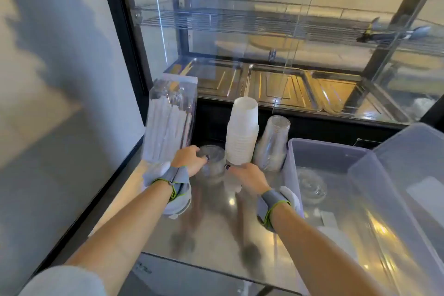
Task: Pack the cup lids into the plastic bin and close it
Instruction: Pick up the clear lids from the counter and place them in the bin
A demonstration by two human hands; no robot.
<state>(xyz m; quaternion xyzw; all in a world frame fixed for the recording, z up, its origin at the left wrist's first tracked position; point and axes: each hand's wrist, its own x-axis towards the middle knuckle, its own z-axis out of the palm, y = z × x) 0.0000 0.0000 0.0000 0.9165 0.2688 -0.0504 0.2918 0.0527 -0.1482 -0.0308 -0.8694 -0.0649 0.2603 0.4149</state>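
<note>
A stack of clear dome cup lids (212, 162) stands on the steel counter between my two hands. My left hand (188, 160) grips its left side and my right hand (247, 176) touches its right side with the fingertips. To the right stands the clear plastic bin (292, 151), open, with some clear lids (312, 186) lying on its floor. The bin's lid (413, 151) leans upright at its far right side.
A tall bag of wrapped straws (170, 118) stands at the left. A stack of white cups (242, 134) and a stack of clear cups (272, 144) stand right behind the lids. Behind them is a glass display case (264, 55). The counter's front edge (204, 265) is near me.
</note>
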